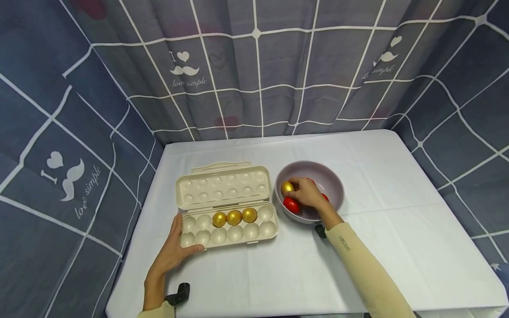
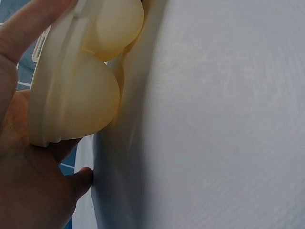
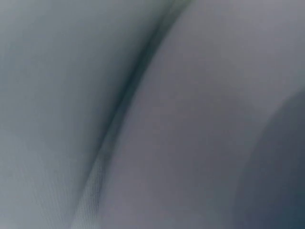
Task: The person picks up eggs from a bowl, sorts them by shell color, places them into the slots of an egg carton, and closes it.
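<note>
Gold egg (image 1: 287, 187) sat in the bowl (image 1: 334, 181) just right of the egg box (image 1: 226, 207); our right hand (image 1: 308, 194) pinched it beside a red egg (image 1: 291, 205), while our left hand (image 1: 175, 247) gripped the box's near left corner.

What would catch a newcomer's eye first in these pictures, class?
Three shiny gold eggs sit in a row in the back cups of the open cream egg tray, left of centre on the white table. Right of it, the right hand grips another gold egg inside the grey bowl, above a red egg. The left hand holds the tray's near left corner.
</note>
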A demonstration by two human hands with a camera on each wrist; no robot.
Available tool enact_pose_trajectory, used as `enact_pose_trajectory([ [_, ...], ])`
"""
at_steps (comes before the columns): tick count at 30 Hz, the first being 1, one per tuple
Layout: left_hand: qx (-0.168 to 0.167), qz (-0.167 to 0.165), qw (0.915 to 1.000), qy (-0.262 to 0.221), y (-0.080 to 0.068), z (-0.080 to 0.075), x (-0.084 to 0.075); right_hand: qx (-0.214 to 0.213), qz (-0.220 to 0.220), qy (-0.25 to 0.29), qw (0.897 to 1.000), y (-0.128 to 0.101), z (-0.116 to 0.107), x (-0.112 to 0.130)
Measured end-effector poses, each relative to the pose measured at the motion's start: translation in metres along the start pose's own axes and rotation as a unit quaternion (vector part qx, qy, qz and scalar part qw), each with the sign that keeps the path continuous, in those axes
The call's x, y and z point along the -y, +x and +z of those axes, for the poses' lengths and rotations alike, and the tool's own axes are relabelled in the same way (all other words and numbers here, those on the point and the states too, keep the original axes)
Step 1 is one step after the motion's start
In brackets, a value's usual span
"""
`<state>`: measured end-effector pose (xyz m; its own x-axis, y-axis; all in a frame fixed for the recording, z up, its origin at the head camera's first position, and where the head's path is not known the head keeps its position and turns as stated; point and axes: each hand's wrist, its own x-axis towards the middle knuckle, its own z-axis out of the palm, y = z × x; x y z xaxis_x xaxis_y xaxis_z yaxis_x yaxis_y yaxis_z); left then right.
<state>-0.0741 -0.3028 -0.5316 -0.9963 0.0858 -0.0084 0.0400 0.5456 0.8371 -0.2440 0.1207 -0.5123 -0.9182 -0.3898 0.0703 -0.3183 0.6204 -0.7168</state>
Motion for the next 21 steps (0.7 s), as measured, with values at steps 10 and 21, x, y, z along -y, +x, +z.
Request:
enact_pose_trajectory([
  [10, -0.002, -0.005, 0.9999, 0.011, -0.0020, -0.0018, 0.0013, -0.022, 0.027, 0.025, 0.999, -0.0011, 0.0014, 0.0050],
  [21, 0.000, 0.007, 1.0000, 0.002, 0.0020, -0.0016, 0.0029, -0.072, 0.019, 0.129, 0.989, -0.0093, -0.0016, 0.0098],
])
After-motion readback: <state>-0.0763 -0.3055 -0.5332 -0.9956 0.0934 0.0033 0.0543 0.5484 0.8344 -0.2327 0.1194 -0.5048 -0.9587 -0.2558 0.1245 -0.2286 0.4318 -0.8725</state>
